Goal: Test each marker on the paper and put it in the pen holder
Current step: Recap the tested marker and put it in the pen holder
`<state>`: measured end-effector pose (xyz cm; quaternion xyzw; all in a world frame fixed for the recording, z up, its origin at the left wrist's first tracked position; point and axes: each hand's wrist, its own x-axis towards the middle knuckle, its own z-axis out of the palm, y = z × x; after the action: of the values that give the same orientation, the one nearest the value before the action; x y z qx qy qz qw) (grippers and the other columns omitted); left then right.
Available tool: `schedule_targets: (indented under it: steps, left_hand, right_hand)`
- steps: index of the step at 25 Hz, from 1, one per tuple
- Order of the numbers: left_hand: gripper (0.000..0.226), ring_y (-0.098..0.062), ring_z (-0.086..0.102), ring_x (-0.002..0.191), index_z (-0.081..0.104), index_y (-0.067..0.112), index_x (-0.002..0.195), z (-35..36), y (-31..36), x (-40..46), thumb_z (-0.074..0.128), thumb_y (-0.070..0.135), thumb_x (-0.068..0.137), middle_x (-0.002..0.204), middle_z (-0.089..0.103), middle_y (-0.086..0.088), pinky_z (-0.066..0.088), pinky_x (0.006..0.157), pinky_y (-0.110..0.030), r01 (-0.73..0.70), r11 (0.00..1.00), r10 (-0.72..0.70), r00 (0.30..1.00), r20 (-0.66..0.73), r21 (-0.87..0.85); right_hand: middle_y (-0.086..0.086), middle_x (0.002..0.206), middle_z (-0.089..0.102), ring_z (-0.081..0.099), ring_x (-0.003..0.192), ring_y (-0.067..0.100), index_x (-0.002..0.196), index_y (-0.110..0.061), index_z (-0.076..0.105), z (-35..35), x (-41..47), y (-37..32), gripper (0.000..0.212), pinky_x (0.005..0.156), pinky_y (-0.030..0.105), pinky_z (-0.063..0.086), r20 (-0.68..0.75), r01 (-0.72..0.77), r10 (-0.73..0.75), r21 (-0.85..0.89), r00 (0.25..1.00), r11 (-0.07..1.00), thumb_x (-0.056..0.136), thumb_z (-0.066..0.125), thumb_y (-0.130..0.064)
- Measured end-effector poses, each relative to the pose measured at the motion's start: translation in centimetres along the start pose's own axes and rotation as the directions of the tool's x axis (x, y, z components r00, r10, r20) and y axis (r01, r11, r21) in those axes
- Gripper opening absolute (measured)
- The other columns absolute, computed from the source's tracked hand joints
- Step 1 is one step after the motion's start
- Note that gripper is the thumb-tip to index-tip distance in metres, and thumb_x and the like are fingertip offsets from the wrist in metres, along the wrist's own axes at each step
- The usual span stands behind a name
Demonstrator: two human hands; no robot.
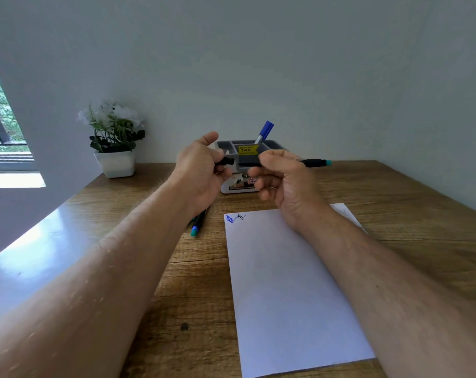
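holding a black, teal-ended marker (312, 162) in right grip (282, 181); left grip (201, 170) pinching its cap (227, 161).

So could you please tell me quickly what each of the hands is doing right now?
Left hand: grips a black marker cap.
Right hand: holds the black marker with the teal end.

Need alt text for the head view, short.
Both hands hold a black marker above the paper: right hand grips the barrel, left hand holds its cap. Behind them, a pen holder holds a blue marker.
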<state>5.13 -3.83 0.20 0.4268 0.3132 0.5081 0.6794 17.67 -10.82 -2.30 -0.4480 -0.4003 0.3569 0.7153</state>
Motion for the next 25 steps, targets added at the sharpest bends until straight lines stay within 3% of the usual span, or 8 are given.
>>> schedule_targets:
  steps: [11, 14, 18, 21, 25]
  left_hand:
    - [0.041, -0.025, 0.049, 0.095, 0.053, 0.011, 0.132, -0.2, -0.5, 0.9, 0.040, -0.007, 0.098, 0.127, 0.059, -0.023, 0.046, 0.052, -0.024, 0.032, 0.996, -0.028, 0.999, 0.045, -0.081]
    - [0.040, -0.023, 0.051, 0.094, 0.051, 0.013, 0.133, 0.1, -0.6, 0.6, 0.042, -0.006, 0.099, 0.122, 0.062, -0.020, 0.050, 0.054, -0.024, 0.043, 0.997, -0.037, 0.996, 0.085, -0.068]
    - [0.034, -0.019, 0.065, 0.080, 0.051, 0.011, 0.127, 0.3, -0.9, 0.2, 0.055, -0.004, 0.097, 0.101, 0.067, -0.014, 0.059, 0.067, -0.028, 0.025, 0.993, -0.015, 0.996, 0.091, -0.111]
    - [0.034, -0.020, 0.071, 0.080, 0.052, 0.010, 0.122, -0.1, -1.1, 0.4, 0.064, -0.001, 0.092, 0.102, 0.069, -0.014, 0.060, 0.069, -0.028, 0.012, 0.988, -0.006, 0.999, 0.037, -0.153]
    - [0.029, -0.017, 0.073, 0.079, 0.060, 0.004, 0.117, -0.5, -1.1, 0.5, 0.068, 0.003, 0.090, 0.100, 0.071, -0.012, 0.060, 0.065, -0.022, -0.014, 0.978, 0.009, 1.000, -0.023, -0.209]
  right_hand:
    - [0.015, 0.083, 0.073, 0.062, 0.055, 0.015, 0.095, -0.011, 0.065, 0.2, -0.2, -0.4, 0.009, 0.045, 0.023, 0.047, 0.007, -0.018, 0.018, 0.052, 1.000, 0.998, 0.095, 0.057, -0.012]
    - [0.014, 0.084, 0.074, 0.064, 0.056, 0.016, 0.096, -0.011, 0.065, 0.4, -0.3, -0.2, 0.008, 0.045, 0.023, 0.048, 0.016, -0.037, 0.037, 0.043, 0.999, 0.998, 0.096, 0.058, -0.012]
    - [0.016, 0.083, 0.075, 0.066, 0.053, 0.019, 0.088, -0.013, 0.063, 0.3, 0.0, -0.2, 0.007, 0.040, 0.022, 0.048, -0.008, -0.020, 0.021, 0.072, 1.000, 0.997, 0.092, 0.064, -0.008]
    - [0.017, 0.084, 0.075, 0.066, 0.054, 0.019, 0.098, -0.009, 0.071, 0.1, 0.1, -0.3, 0.011, 0.041, 0.022, 0.049, -0.006, 0.009, -0.008, 0.046, 1.000, 0.999, 0.087, 0.070, -0.007]
    - [0.020, 0.095, 0.075, 0.070, 0.065, 0.022, 0.111, -0.005, 0.071, -0.1, 0.0, -0.4, 0.030, 0.046, 0.024, 0.052, 0.040, -0.041, 0.038, 0.081, 0.998, 0.996, 0.098, 0.049, -0.022]
